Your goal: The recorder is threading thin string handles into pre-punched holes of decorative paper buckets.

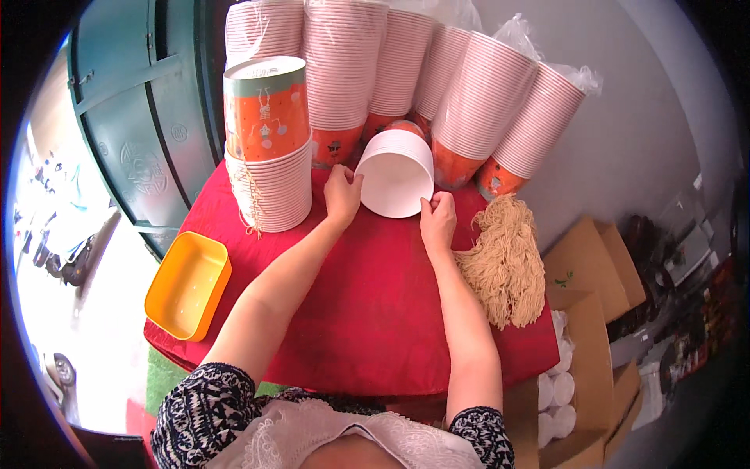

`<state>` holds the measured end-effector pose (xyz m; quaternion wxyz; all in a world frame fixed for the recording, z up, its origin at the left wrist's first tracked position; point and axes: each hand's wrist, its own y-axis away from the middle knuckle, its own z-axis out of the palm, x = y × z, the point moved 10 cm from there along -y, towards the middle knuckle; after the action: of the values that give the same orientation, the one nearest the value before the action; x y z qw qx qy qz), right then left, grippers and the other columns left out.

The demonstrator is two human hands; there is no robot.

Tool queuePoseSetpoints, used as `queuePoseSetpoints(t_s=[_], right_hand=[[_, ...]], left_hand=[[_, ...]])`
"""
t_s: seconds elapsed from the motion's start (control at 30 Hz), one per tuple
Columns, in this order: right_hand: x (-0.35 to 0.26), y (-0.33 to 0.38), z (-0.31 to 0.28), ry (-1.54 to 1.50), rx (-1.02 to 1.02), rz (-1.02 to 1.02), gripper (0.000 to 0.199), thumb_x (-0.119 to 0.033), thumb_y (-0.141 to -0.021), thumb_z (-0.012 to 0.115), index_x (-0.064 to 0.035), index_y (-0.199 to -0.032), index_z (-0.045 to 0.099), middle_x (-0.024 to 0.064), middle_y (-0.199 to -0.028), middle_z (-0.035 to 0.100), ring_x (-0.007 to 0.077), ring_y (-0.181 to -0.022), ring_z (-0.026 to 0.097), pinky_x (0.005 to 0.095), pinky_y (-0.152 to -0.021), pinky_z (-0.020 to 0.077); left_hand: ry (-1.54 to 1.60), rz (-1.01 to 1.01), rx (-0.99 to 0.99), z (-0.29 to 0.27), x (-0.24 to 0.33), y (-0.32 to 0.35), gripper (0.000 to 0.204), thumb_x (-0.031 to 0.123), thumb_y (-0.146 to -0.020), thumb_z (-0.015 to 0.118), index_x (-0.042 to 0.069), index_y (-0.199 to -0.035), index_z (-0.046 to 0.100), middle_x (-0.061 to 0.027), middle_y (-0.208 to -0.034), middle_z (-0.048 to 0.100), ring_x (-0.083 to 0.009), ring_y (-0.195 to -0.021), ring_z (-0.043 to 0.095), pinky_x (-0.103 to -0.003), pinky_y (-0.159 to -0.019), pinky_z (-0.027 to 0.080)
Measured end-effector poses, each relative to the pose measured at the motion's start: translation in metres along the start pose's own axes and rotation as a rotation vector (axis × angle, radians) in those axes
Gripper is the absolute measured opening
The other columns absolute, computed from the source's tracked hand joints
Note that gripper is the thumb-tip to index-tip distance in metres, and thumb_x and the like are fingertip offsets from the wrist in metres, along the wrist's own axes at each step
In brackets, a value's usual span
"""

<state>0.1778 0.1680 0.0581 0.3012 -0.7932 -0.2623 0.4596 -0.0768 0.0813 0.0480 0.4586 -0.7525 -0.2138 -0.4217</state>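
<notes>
Nearest: patterned sleeves at lower edge, both forearms reaching up over red-covered counter (367, 313).
Left of forearms: yellow rectangular tray (187, 285), overhanging counter's left edge.
Right of forearms: bundle of tan string (508, 262), lying on the cloth, just beside right wrist.
Mid-field: left hand (342, 195) closed on left rim of white paper bowl stack (396, 181), thumb over the rim. Right hand (438, 221) gripping lower right rim of same stack, fingers curled at the edge. Stack held between the two hands, tipped so its white opening faces the camera; cannot tell whether base rests on the cloth.
Left of left hand: upright stack of bowls (268, 148), orange printed bowl on top, loop of string hanging down its side, close to left hand but apart.
Farthest: row of tall leaning bowl stacks (437, 86), some in clear plastic sleeves, against a grey wall; green door (133, 117) at far left.
Right, below counter level: open cardboard boxes (586, 313) with white lids inside.
</notes>
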Motion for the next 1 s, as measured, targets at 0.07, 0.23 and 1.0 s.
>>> queuePoseSetpoints(t_s=[0.07,0.23,1.0], right_hand=[[-0.001,-0.003,0.0,0.029,0.03,-0.05,0.023,-0.014,-0.087,0.066,-0.002,-0.093,0.048,0.0155,-0.085,0.055,0.0365,-0.077,0.058,0.0458,-0.068,0.0471],[-0.004,-0.004,0.008,0.103,0.031,0.035,0.016,-0.008,-0.086,0.062,-0.0013,-0.089,0.048,0.0181,-0.083,0.056,0.0399,-0.077,0.059,0.0481,-0.067,0.0469],[-0.083,0.041,-0.048,-0.388,-0.094,0.225,0.024,-0.013,-0.091,0.048,0.0067,-0.089,0.061,0.0142,-0.069,0.064,0.0184,-0.064,0.06,0.0382,-0.06,0.0466]], left_hand=[[-0.002,-0.005,0.052,-0.001,0.0,0.003,0.024,0.016,-0.08,0.073,0.001,-0.087,0.055,-0.019,-0.08,0.063,-0.0386,-0.08,0.063,-0.046,-0.07,0.048],[-0.034,0.011,0.055,-0.005,-0.001,0.002,0.02,0.016,-0.082,0.07,0.001,-0.083,0.057,-0.0189,-0.074,0.064,-0.0389,-0.074,0.064,-0.046,-0.069,0.049],[0.34,-0.103,-0.358,-0.098,0.08,0.09,0.038,0.011,-0.092,0.049,0.001,-0.129,0.054,-0.0153,-0.085,0.066,-0.0197,-0.076,0.064,-0.033,-0.073,0.052]])
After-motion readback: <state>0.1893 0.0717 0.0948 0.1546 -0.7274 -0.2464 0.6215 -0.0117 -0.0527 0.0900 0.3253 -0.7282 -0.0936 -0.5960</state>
